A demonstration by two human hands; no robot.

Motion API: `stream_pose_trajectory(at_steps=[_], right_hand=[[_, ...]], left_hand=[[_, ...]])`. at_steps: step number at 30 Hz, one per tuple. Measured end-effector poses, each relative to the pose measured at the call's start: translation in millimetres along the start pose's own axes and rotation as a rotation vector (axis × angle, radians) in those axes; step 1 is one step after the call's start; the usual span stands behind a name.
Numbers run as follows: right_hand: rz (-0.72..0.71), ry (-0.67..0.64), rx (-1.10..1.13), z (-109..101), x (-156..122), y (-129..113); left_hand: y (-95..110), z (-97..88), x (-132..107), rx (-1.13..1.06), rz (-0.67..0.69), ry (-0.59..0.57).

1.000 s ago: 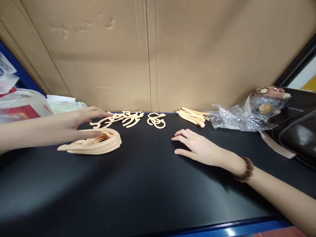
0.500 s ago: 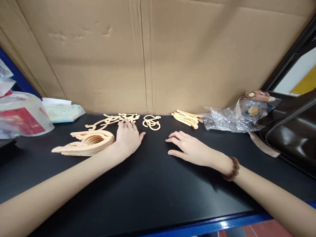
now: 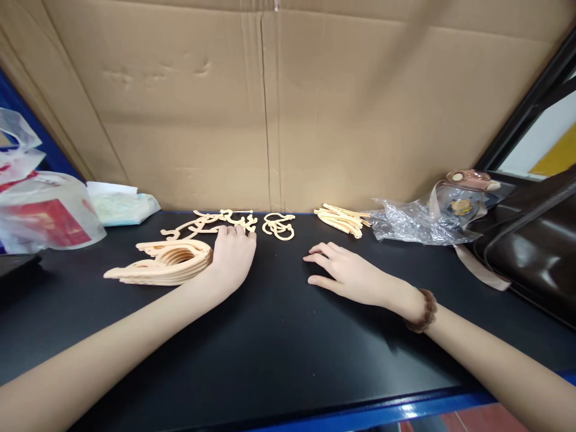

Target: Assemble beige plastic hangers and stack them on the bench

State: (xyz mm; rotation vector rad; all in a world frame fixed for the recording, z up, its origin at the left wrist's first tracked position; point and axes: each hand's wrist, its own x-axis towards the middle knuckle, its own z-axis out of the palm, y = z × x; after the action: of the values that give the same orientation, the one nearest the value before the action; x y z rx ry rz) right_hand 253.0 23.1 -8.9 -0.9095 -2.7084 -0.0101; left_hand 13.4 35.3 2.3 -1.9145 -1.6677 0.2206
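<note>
My left hand (image 3: 234, 255) is at the near edge of a loose pile of curved beige plastic hanger pieces (image 3: 189, 227). Its fingers bend down and close on a piece there; the fingertips and thumb are hidden. Just left of that wrist lies a neat stack of beige hanger arms (image 3: 166, 273). My right hand (image 3: 344, 273) rests low over the black tabletop with fingers loosely apart and nothing in them. Beyond and between the hands are several beige hooks (image 3: 279, 228). A bundle of thin beige strips (image 3: 344, 219) lies past the right fingertips.
A cardboard sheet (image 3: 315, 120) stands behind the black table (image 3: 270, 360). Crumpled clear plastic (image 3: 405, 222), a bottle with a brown lid (image 3: 463, 192) and a dark bag (image 3: 535, 240) are at right. A plastic bag (image 3: 54, 210) and a soft white packet (image 3: 121, 204) sit at left.
My left fingers have curled down onto the loose pile and the thumb has tucked out of sight; pieces there have shifted. My right hand stays put. The view has shifted slightly.
</note>
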Motion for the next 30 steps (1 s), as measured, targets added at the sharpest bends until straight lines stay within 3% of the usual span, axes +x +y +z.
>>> stream_pose_trajectory(at_steps=[11, 30], right_hand=[[0.005, 0.003, -0.027, 0.0, 0.2, -1.8], [0.055, -0.011, -0.019, -0.1, 5.3, -0.6]], left_hand=[[2.6, -3.8, 7.1, 0.077, 0.053, 0.032], [2.2, -3.1, 6.7, 0.046, 0.011, 0.016]])
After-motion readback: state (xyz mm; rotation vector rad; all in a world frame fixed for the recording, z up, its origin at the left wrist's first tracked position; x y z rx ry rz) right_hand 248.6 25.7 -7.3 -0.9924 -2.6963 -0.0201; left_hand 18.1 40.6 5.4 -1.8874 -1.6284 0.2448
